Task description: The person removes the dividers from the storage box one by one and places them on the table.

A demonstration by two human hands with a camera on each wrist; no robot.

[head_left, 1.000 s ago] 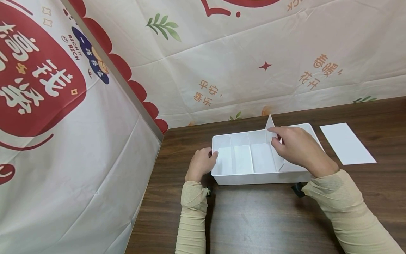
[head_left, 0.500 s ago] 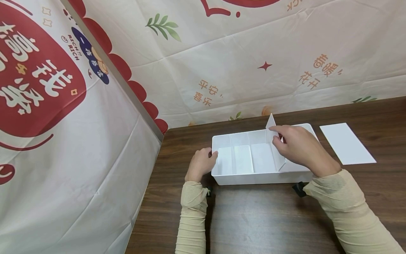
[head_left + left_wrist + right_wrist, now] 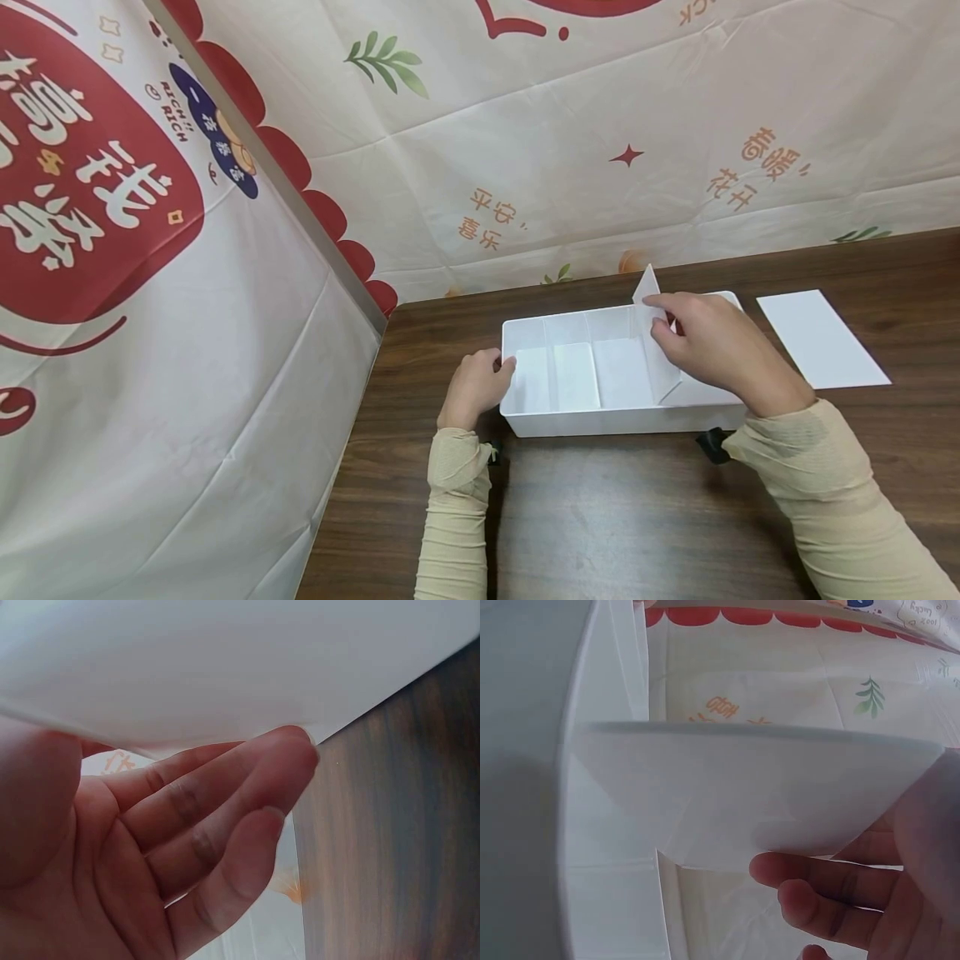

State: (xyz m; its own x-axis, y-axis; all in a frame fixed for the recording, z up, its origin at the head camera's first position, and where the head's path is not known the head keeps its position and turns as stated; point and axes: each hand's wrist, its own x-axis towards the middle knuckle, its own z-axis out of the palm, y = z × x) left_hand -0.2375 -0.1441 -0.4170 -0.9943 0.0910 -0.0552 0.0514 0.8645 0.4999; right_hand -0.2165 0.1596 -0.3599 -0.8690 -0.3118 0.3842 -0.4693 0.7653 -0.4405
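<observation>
A white rectangular box (image 3: 600, 423) with divided compartments lies on the table. My left hand (image 3: 474, 385) holds its left end, with the thumb at the rim. In the left wrist view, the fingers (image 3: 255, 776) of that hand lie bent along the outer wall. Toward the box's right part, my right hand (image 3: 712, 346) pinches a thin white divider panel (image 3: 660, 371) between thumb and fingers. The panel stands tilted across the box and its far corner rises above the back rim. In the right wrist view, fingertips sit behind the divider's lower edge; the thumb is partly hidden.
A flat white rectangular panel (image 3: 823, 340) lies on the dark wooden table (image 3: 585, 517) right of the box. A printed white cloth (image 3: 562, 167) hangs behind the table, and another cloth (image 3: 247, 400) hangs along the left side.
My right hand has shifted slightly to the right, and the divider has moved right with it, its top corner a little higher. The left hand and the box stay in place.
</observation>
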